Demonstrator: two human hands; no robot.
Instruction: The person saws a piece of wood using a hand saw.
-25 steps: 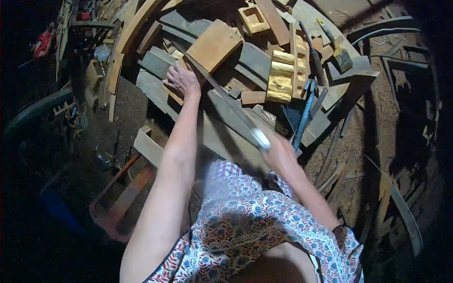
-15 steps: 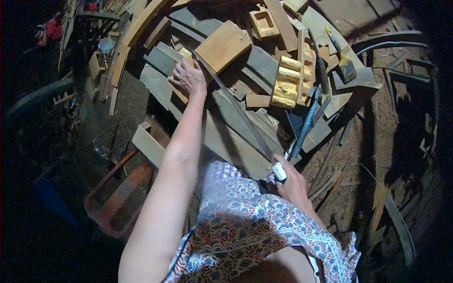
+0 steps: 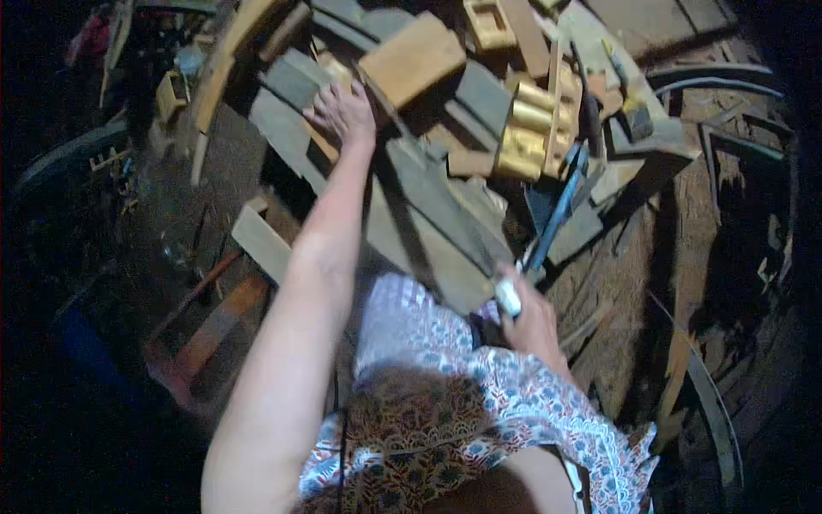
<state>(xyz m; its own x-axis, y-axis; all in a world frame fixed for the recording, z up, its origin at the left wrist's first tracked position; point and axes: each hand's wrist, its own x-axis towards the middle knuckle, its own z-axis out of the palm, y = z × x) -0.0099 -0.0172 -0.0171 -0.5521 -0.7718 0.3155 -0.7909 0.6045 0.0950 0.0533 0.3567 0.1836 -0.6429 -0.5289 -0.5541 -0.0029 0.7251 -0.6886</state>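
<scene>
My left hand [image 3: 344, 118] reaches far out over the pile of wood, its fingers curled over a narrow piece of light wood [image 3: 320, 142]. Close to my lap, my right hand [image 3: 529, 313] is closed round the white handle [image 3: 508, 296] of a long, flat metal tool that looks like a file. Its dark blade [image 3: 387, 107] slants away to the upper left, passing beside my left hand, and is smeared by motion. A large squared wooden block [image 3: 413, 62] lies just right of my left hand. Grey boards [image 3: 428, 248] lie beneath the blade.
Carved yellowish wood pieces [image 3: 524, 133] and a blue-handled tool [image 3: 561, 210] lie right of centre. Another tool with a yellow-marked handle [image 3: 634, 116] rests at upper right. An orange-brown frame [image 3: 224, 321] is at lower left. Loose wood strips [image 3: 685, 360] lie on the right-hand ground.
The whole view has shifted, so the wood pile sits higher, and it is more blurred. My left hand stays on the wood piece and my right hand keeps hold of the white handle.
</scene>
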